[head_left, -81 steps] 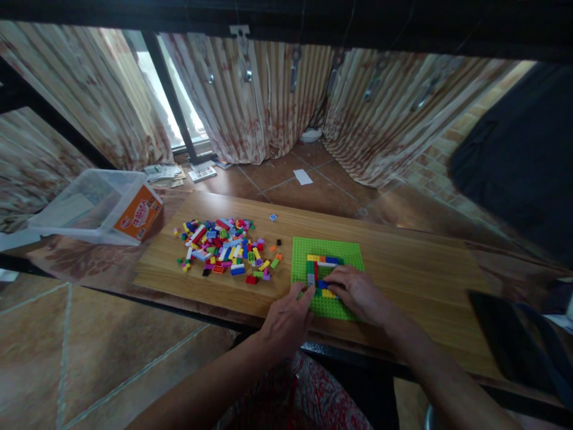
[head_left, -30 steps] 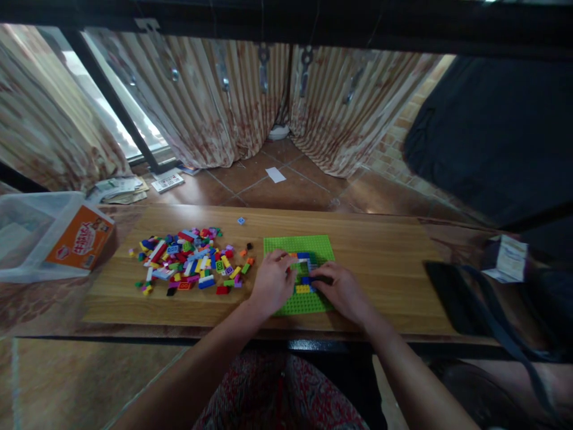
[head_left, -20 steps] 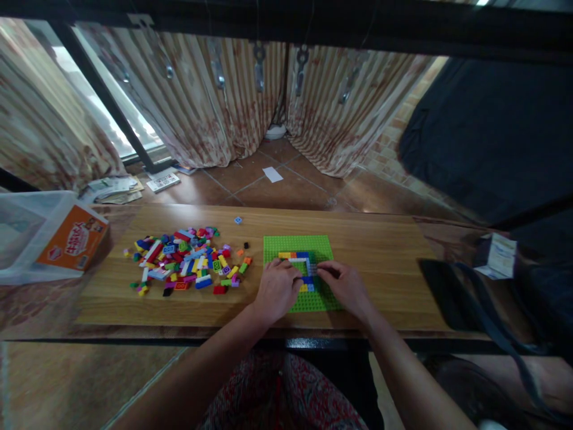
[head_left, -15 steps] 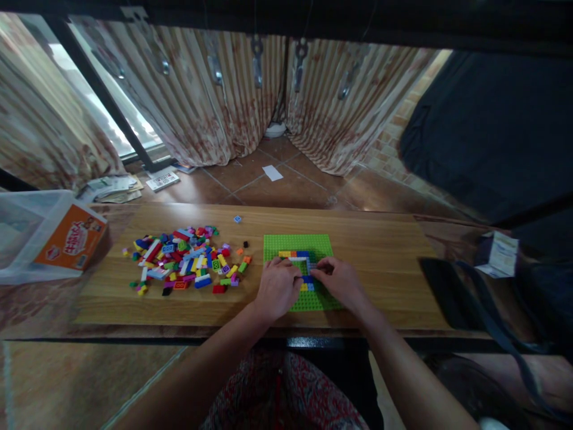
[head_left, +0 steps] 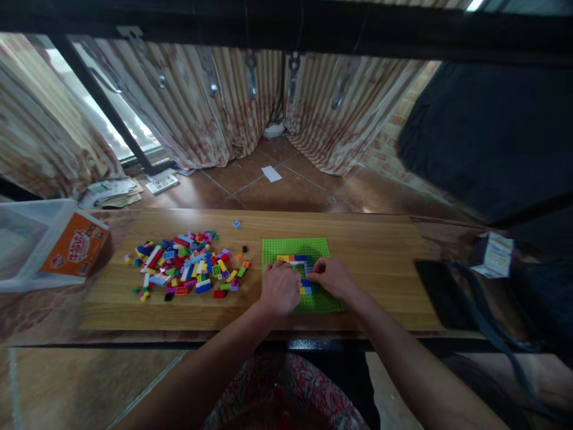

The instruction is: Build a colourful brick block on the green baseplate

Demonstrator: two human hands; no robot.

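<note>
A green studded baseplate (head_left: 295, 245) lies on the wooden board, bearing a low outline of toy building bricks (head_left: 301, 258) in blue, yellow, orange, white and light blue. My left hand (head_left: 280, 291) rests over the outline's left side, its fingers curled down and hiding the bricks beneath. On the right side, my right hand (head_left: 335, 278) has thumb and fingertips pinched together against the outline, close to a dark blue brick (head_left: 306, 283). Whatever lies between the fingers of either hand is too small or hidden to make out.
Left of the plate spreads a pile of loose bricks (head_left: 188, 266). One light blue brick (head_left: 236, 224) sits apart near the far edge of the board (head_left: 380, 239). A clear plastic tub (head_left: 27, 245) stands far left; a black flat object (head_left: 441, 292) with a strap lies right.
The view has shifted slightly. Both hands stay at the brick outline, with the right fingertips moved a little along its right side.
</note>
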